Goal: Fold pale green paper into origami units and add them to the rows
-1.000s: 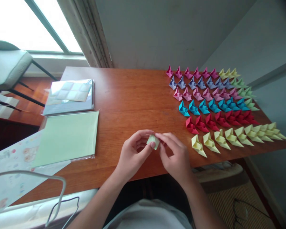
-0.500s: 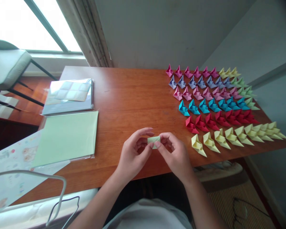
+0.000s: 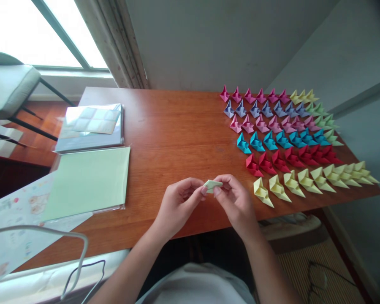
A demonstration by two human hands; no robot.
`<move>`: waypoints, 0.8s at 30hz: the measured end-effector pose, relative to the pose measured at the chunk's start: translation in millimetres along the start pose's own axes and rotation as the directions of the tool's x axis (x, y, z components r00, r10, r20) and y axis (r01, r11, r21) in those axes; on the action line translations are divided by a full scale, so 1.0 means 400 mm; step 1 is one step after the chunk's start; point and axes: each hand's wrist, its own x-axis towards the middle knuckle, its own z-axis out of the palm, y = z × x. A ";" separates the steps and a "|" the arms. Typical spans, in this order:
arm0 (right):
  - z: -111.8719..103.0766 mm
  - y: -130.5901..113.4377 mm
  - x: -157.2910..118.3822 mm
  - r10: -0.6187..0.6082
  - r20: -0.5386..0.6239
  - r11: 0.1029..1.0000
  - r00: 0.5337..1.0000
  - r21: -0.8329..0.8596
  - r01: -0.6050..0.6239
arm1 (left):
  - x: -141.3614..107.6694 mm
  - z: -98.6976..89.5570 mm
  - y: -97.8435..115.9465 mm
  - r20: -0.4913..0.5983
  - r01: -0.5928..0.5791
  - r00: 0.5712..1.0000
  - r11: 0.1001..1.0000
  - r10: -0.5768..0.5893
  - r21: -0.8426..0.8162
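A small pale green folded paper (image 3: 212, 185) is pinched between both hands above the table's front edge. My left hand (image 3: 182, 202) grips its left corner between thumb and forefinger. At the right end, my right hand (image 3: 236, 200) holds it the same way, with the thumb on the near face. The paper has a pointed, slanted outline. To the right stand rows of folded paper boats: pale yellow boats (image 3: 291, 183) nearest, then red boats (image 3: 266, 162), blue boats (image 3: 257, 141), pink boats (image 3: 261, 123), lilac boats (image 3: 255, 109) and magenta boats (image 3: 249, 96).
Light green paper sheets (image 3: 91, 181) in a clear sleeve lie on the left of the wooden table (image 3: 171, 131). Behind them is another wrapped pack (image 3: 69, 141) with a checked card (image 3: 96, 120) on top. A white cable (image 3: 50, 230) curves at the lower left, over a printed sheet (image 3: 22, 207).
The green paper has gone from a rectangular outline to a pointed one and shifted slightly right. My left fingers have curled in closer to it.
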 end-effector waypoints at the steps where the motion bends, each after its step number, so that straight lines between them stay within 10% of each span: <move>1: -0.006 -0.002 0.002 -0.014 0.032 0.999 0.999 -0.034 0.015 | 0.000 0.001 -0.002 -0.002 -0.005 1.000 1.000 0.005 0.020; 10: -0.031 -0.007 0.031 -0.173 0.127 0.975 0.977 -0.121 0.189 | -0.003 0.004 -0.010 0.057 -0.108 0.994 0.956 0.097 0.273; 24: -0.026 -0.016 0.057 -0.219 0.138 0.954 0.966 -0.176 0.241 | -0.001 -0.008 -0.005 0.125 0.034 0.992 0.999 -0.036 0.019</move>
